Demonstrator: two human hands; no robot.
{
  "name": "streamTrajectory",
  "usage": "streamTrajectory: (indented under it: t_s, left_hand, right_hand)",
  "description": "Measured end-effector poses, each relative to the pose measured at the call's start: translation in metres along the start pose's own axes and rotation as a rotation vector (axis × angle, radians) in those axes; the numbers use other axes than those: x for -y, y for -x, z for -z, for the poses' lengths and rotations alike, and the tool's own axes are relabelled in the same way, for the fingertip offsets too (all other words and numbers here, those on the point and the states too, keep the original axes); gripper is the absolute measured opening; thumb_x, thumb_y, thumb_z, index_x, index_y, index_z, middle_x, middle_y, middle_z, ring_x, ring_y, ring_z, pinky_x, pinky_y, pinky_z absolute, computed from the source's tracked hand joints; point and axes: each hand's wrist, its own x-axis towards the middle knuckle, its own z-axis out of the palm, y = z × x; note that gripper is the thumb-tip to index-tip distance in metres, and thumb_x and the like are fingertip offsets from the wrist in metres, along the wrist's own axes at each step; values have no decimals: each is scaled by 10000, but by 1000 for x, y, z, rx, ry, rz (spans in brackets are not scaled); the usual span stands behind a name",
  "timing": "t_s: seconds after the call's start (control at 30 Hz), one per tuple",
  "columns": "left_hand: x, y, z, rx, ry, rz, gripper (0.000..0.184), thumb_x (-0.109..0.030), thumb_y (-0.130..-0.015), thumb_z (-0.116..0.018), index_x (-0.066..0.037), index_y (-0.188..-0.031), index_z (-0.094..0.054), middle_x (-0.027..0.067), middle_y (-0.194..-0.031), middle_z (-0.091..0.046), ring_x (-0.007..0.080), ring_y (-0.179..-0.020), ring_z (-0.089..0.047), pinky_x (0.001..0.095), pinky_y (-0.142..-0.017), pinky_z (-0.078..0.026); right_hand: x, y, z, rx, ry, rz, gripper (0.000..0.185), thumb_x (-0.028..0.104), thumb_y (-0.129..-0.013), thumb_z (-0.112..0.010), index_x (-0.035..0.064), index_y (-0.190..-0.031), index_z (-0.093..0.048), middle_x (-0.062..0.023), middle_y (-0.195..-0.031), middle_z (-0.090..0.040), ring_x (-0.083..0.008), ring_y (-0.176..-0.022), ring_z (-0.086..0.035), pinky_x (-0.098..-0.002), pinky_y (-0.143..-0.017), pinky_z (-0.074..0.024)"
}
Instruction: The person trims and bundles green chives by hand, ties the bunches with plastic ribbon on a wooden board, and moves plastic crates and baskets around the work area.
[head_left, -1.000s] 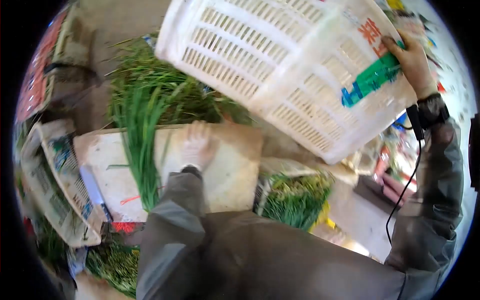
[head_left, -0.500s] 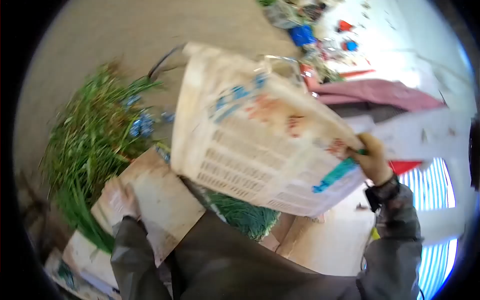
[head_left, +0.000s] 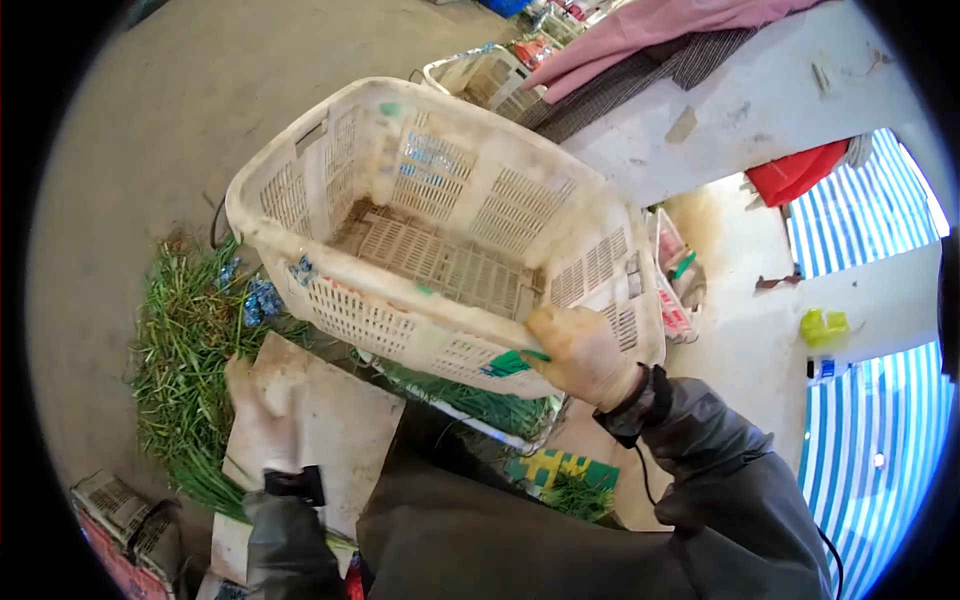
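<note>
A white plastic basket (head_left: 470, 335) with slotted walls stands upright, its dirty inside facing me and nothing in it. My right hand (head_left: 585, 355), in a pale glove, is closed round its near rim beside a strip of green tape. Over a stained white board (head_left: 335, 415), at its left part, is my left hand (head_left: 265, 425), gloved and slightly blurred. Its fingers look spread, with nothing held. Long green stalks (head_left: 205, 480) lie beside the board, partly under or behind it.
Loose grass and leaves (head_left: 180, 350) lie on the brown floor at left. Beneath the basket is a crate of greens (head_left: 470, 400). Another basket (head_left: 480, 75) stands at the top. A pink cloth (head_left: 650, 35) hangs at upper right; a red-sided crate (head_left: 120, 540) is at lower left.
The basket has turned from showing its outer wall and bottom to opening toward me, moving left with my right hand. My left hand stays by the board. The view has swung to the right.
</note>
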Motion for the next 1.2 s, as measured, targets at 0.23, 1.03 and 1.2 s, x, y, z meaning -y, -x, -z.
streamTrajectory:
  t_s: [0.23,1.03,1.2]
  left_hand:
    - [-171,-12,-76,330,-296,-880,564,-215,-670,-859,-140,-1191,-657,77,-1147,-660,320,-1176,-606,600,-1169,-343]
    - [-135,-61,-85,293,-440,-596,353,-331,-590,-884,-131,-784,-667,58,-847,-658,312,-951,-627,456,-929,-448]
    - [-131,-72,-69,351,-418,-607,313,-324,-625,-856,-134,-752,-643,47,-807,-647,306,-891,-628,458,-867,-443]
  right_hand:
    - [39,16,-5,109,-82,102,449,364,-831,-817,95,-1102,-582,-88,-893,-666,-292,-851,-697,-430,-743,-529]
    - [-30,34,-16,-97,-57,89,374,365,-719,-874,132,-887,-633,-48,-740,-627,-281,-718,-655,-420,-673,-477]
    - [-27,21,-10,9,-11,120,358,407,-778,-836,141,-937,-658,-34,-753,-652,-254,-733,-682,-405,-666,-485]
